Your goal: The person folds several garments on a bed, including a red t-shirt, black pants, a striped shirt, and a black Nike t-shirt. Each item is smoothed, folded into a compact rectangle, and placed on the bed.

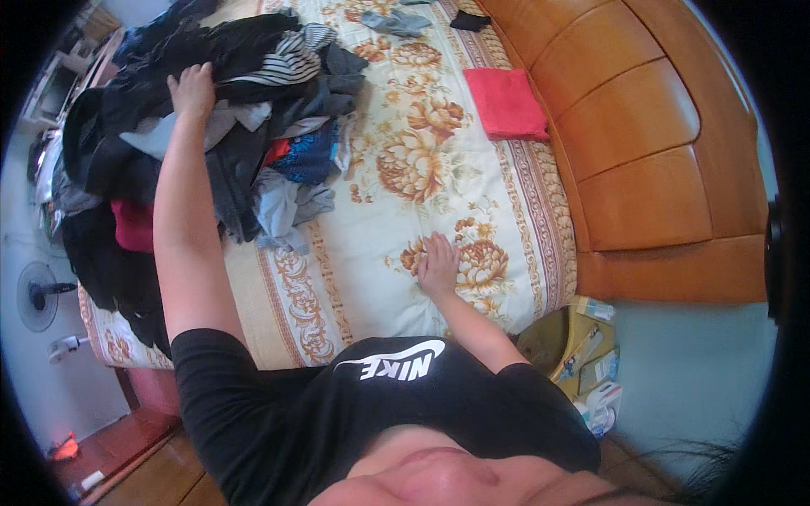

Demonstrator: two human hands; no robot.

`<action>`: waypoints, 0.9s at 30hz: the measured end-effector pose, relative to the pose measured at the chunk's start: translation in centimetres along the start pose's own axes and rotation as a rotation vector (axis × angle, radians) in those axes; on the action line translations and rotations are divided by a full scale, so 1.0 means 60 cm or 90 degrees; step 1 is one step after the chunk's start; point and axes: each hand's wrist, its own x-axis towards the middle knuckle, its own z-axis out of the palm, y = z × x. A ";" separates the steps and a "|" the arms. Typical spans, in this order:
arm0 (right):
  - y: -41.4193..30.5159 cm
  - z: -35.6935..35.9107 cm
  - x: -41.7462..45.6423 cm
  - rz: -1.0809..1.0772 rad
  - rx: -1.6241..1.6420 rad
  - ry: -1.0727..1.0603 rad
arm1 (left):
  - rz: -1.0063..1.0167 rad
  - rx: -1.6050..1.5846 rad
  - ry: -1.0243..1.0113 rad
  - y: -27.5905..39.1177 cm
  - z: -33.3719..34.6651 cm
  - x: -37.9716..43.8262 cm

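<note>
My left hand (pixel 195 90) reaches far out over a large heap of clothes and touches a black garment (pixel 237 47). Whether its fingers grip the cloth cannot be told. A black-and-white striped garment (pixel 281 63) and a light grey garment (pixel 221 123) lie close to it in the heap. Resting palm down on the floral bedspread (pixel 373 272), my right hand (pixel 440 262) holds nothing. Beyond it, near the headboard, is a flat, folded red cloth (pixel 506 104).
A padded brown headboard (pixel 639 126) borders the bed on the right. Small grey garments (pixel 395 22) and a black piece of cloth (pixel 470 21) lie at the far end. A yellowish bedside stand (pixel 585 345) holds boxes and bottles. A fan (pixel 41 296) stands at the left.
</note>
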 end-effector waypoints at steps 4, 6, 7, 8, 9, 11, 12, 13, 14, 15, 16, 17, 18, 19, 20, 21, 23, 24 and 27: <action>0.002 0.003 -0.004 -0.003 0.010 0.006 | 0.083 -0.117 0.211 0.003 -0.025 -0.019; 0.007 0.005 -0.007 0.006 -0.006 0.005 | 0.083 -0.192 0.207 0.048 -0.063 -0.051; 0.005 0.005 -0.006 0.015 -0.012 -0.003 | 0.126 -0.258 0.281 0.060 -0.077 -0.078; 0.002 0.005 -0.005 0.022 -0.015 -0.013 | 0.130 -0.291 0.272 0.075 -0.095 -0.112; 0.001 0.004 -0.002 0.025 -0.020 -0.019 | 0.139 -0.328 0.251 0.089 -0.105 -0.144; 0.005 0.011 -0.002 0.022 -0.023 -0.012 | 0.132 -0.399 0.248 0.119 -0.114 -0.214; 0.004 0.017 0.001 0.015 -0.025 -0.003 | 0.126 -0.454 0.256 0.128 -0.110 -0.249; 0.004 0.019 0.001 0.012 -0.031 0.003 | 0.107 -0.512 0.247 0.143 -0.112 -0.288; -0.001 0.014 0.005 0.012 -0.029 -0.012 | 0.068 -0.552 0.235 0.160 -0.107 -0.328; -0.003 0.013 0.007 -0.004 -0.025 0.003 | 0.043 -0.601 0.222 0.177 -0.104 -0.367; -0.001 0.013 0.008 -0.018 -0.022 0.019 | 0.021 -0.652 0.173 0.195 -0.102 -0.404; 0.000 0.012 0.010 -0.031 -0.020 0.037 | -0.018 -0.709 0.140 0.214 -0.097 -0.439; 0.002 0.014 0.013 -0.051 -0.033 0.072 | -0.030 -0.751 0.141 0.235 -0.087 -0.473; 0.006 0.018 0.015 -0.028 -0.003 0.056 | -0.045 -0.789 0.090 0.253 -0.086 -0.504; 0.008 0.023 0.017 -0.004 0.028 0.036 | -0.060 -0.825 0.036 0.267 -0.089 -0.537; 0.015 0.027 0.024 0.021 0.057 0.019 | -0.069 -0.872 -0.034 0.280 -0.093 -0.565; 0.008 0.019 0.044 0.166 0.479 -0.169 | -0.091 -0.962 -0.176 0.301 -0.105 -0.612; -0.029 0.006 0.042 0.290 0.781 -0.238 | -0.083 -0.994 -0.217 0.308 -0.113 -0.631; -0.113 -0.069 0.008 0.572 1.185 -0.472 | -0.033 -1.057 -0.318 0.326 -0.129 -0.687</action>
